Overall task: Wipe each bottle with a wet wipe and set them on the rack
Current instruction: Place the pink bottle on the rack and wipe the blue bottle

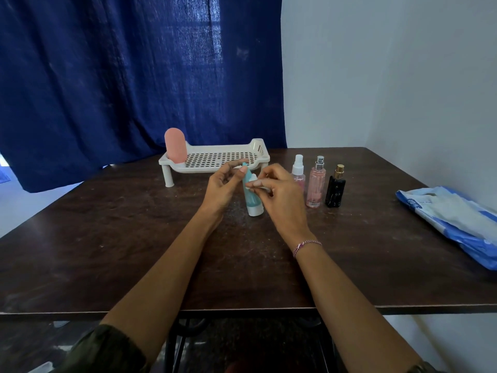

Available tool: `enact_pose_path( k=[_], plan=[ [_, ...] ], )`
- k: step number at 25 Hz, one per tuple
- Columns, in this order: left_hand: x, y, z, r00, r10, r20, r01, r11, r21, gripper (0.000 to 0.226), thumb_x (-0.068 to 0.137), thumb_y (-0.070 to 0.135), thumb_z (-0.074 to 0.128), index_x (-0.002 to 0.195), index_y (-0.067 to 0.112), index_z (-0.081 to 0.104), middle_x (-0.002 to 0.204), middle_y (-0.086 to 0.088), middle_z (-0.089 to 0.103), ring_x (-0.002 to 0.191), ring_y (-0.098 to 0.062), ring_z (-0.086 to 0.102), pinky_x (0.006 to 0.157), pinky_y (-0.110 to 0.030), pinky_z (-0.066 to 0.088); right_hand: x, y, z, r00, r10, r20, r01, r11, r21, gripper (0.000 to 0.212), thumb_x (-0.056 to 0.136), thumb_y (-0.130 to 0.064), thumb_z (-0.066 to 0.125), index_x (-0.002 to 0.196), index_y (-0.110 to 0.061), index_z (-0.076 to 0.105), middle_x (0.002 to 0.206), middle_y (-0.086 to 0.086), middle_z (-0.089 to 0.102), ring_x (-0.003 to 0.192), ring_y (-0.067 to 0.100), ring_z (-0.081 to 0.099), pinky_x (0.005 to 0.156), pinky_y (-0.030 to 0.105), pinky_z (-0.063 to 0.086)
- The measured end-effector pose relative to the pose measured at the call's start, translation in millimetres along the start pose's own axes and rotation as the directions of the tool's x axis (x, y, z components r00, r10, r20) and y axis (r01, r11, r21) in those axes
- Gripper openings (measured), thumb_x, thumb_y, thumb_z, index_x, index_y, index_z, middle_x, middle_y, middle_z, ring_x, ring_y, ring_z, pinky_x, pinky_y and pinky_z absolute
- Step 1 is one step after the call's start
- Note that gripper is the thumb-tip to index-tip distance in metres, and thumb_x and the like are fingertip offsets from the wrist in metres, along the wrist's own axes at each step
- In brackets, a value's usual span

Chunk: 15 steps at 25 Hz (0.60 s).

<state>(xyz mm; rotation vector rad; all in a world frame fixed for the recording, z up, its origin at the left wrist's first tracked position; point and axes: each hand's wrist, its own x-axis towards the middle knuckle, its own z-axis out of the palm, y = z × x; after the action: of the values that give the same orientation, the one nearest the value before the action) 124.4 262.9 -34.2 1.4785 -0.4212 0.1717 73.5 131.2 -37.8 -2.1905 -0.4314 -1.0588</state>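
A teal tube with a white cap (251,201) stands cap-down on the dark table (134,238), leaning slightly. My left hand (224,184) steadies its top with thumb and fingertips. My right hand (279,195) pinches a small folded wet wipe (256,183) against the tube's side. A white perforated rack (215,158) stands behind, with a pink bottle (175,145) upright at its left end. Three spray bottles stand to the right: a clear one with a white top (298,170), a pink one (316,184) and a black one with a gold top (335,188).
A blue and white wet wipe pack (451,219) lies at the table's right edge. A dark blue curtain (121,76) hangs behind the table and a white wall is on the right. The near table edge runs below my forearms.
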Motion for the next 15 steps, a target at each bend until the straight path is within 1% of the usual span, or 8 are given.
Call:
enact_pose_path(
  k=[2,3,4,6,8,9,12,15],
  plan=[
    [-0.4,0.7,2.2,1.000,0.013,0.026,-0.014,1.000,0.009,0.020,0.093,0.021,0.056,0.111,0.023,0.061,0.110,0.002,0.064,0.109,-0.016,0.059,0.092,-0.030,0.050,1.0,-1.1,-0.7,0.999,0.018,-0.041,-0.015,0.998,0.057,0.015,0.081,-0.012,0.069,0.095,-0.007,0.071,0.096,0.002,0.055,0.091,0.002,0.048,0.078,0.011,0.047],
    [-0.8,1.2,3.3,0.999,0.021,0.041,-0.022,1.000,0.011,0.019,0.093,0.020,0.056,0.110,0.025,0.061,0.110,0.005,0.064,0.110,-0.015,0.058,0.093,-0.029,0.050,1.0,-1.2,-0.9,0.998,0.007,-0.054,-0.004,0.998,0.056,0.015,0.082,-0.012,0.068,0.095,-0.006,0.071,0.097,0.003,0.055,0.093,0.003,0.048,0.081,0.013,0.048],
    [-1.3,1.8,3.6,0.998,0.028,0.054,-0.028,1.000,0.012,0.018,0.093,0.020,0.055,0.109,0.026,0.061,0.111,0.006,0.064,0.111,-0.014,0.058,0.093,-0.028,0.050,1.4,-1.1,0.0,0.999,-0.007,-0.052,0.010,0.999,0.043,0.016,0.082,-0.011,0.067,0.097,-0.005,0.070,0.099,0.005,0.056,0.097,0.005,0.050,0.084,0.017,0.049],
    [0.0,1.0,2.0,0.998,0.023,0.050,-0.024,1.000,0.014,0.019,0.093,0.020,0.054,0.111,0.024,0.061,0.114,0.003,0.063,0.111,-0.014,0.059,0.093,-0.029,0.051,2.1,-1.8,1.6,0.999,-0.032,-0.002,0.032,0.999,0.029,0.018,0.083,-0.011,0.066,0.099,-0.005,0.069,0.106,0.008,0.058,0.106,0.013,0.053,0.090,0.027,0.051],
    [3.2,-1.5,-1.9,1.000,-0.010,0.026,0.010,1.000,0.008,0.023,0.093,0.023,0.056,0.115,0.020,0.061,0.118,-0.003,0.063,0.113,-0.019,0.059,0.095,-0.036,0.050,2.1,-3.0,2.1,0.997,-0.047,0.056,0.044,0.998,0.049,0.020,0.085,-0.014,0.064,0.103,-0.006,0.069,0.110,0.007,0.060,0.111,0.015,0.052,0.093,0.030,0.050],
    [4.4,-2.8,-3.4,1.000,-0.027,0.015,0.027,1.000,-0.001,0.024,0.093,0.025,0.056,0.116,0.020,0.061,0.120,-0.005,0.062,0.114,-0.021,0.058,0.097,-0.040,0.049,1.7,-3.2,1.5,0.997,-0.045,0.065,0.040,0.997,0.070,0.021,0.086,-0.015,0.063,0.105,-0.008,0.068,0.110,0.006,0.061,0.111,0.014,0.053,0.093,0.028,0.049],
    [6.5,-6.1,-5.8,0.999,-0.037,0.000,0.037,0.999,-0.005,0.020,0.092,0.027,0.057,0.111,0.025,0.063,0.119,-0.006,0.063,0.114,-0.023,0.058,0.099,-0.046,0.047,1.2,-2.1,-3.3,0.999,0.018,0.042,-0.023,0.990,0.139,0.024,0.086,-0.009,0.061,0.109,-0.013,0.066,0.115,0.004,0.064,0.109,0.005,0.053,0.091,0.015,0.045],
    [7.3,-7.2,-4.9,0.999,-0.045,-0.007,0.045,0.999,-0.012,0.021,0.093,0.026,0.055,0.114,0.023,0.062,0.119,-0.006,0.063,0.113,-0.024,0.059,0.098,-0.047,0.047,2.3,-0.4,-4.1,0.993,0.117,0.030,-0.120,0.984,0.132,0.027,0.082,-0.010,0.067,0.109,-0.011,0.065,0.115,0.004,0.064,0.106,0.005,0.055,0.088,0.014,0.046]
  ],
)
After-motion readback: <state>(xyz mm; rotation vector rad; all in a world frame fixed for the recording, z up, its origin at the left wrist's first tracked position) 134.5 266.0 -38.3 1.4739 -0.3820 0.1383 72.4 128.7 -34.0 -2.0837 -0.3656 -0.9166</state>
